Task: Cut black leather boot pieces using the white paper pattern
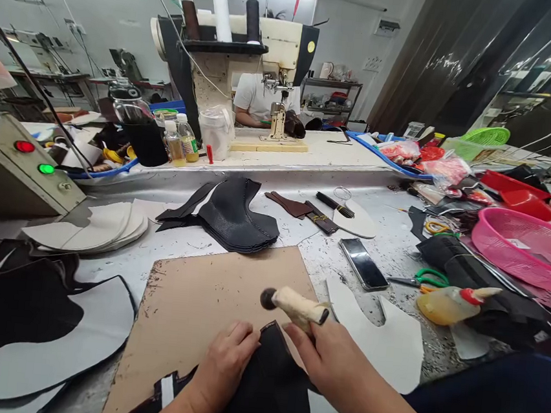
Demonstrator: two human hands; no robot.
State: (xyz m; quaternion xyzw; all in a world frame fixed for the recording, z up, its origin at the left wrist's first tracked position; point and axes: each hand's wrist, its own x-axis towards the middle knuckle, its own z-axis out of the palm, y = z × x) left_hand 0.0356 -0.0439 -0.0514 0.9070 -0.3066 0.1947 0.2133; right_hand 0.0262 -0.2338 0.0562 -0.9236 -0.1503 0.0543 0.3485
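Note:
My left hand (224, 361) presses down on a black leather piece (268, 387) that lies on a brown cardboard board (192, 309), with its fingers curled over the piece's top edge. My right hand (326, 361) is closed round a small hammer-like tool with a pale wrapped handle (298, 306) and a dark round head (266, 298). The tool is held level just above the leather piece's tip. A white cut lining piece (389, 341) lies right of my right hand.
A stack of black leather pieces (235, 219) and white pieces (93, 228) lie behind the board. A phone (362, 263), green scissors (424, 277), a glue bottle (446, 304) and a pink basket (525, 247) sit to the right. A sewing machine (251, 55) and a seated person are behind.

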